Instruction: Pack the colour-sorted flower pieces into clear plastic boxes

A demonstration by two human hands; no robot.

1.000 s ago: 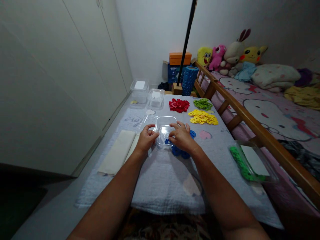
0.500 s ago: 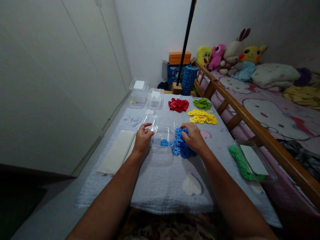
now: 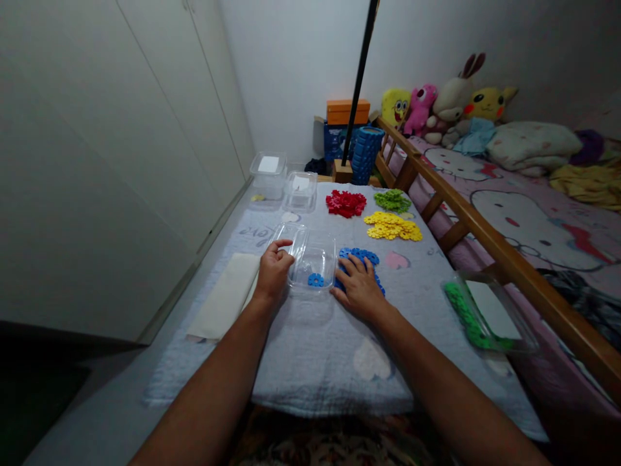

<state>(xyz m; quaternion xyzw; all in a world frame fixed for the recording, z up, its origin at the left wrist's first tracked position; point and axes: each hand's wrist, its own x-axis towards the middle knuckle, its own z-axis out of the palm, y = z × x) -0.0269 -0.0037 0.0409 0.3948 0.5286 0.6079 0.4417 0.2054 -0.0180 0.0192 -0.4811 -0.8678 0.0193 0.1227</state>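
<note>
A clear plastic box lies on the pale cloth in front of me, with a blue flower-shaped disc inside it. My left hand curls around the box's left edge and holds it. My right hand lies flat with fingers spread on a pile of blue discs just right of the box.
Farther back lie piles of red discs, green discs and yellow discs. Two clear boxes stand at the far left. A tray of green pieces sits at right by the wooden bed rail. A folded white cloth lies left.
My right hand left the box, reached over the blue pile, then drew back and flattened on it. A blue disc now shows inside the box. My left hand stayed on the box.
</note>
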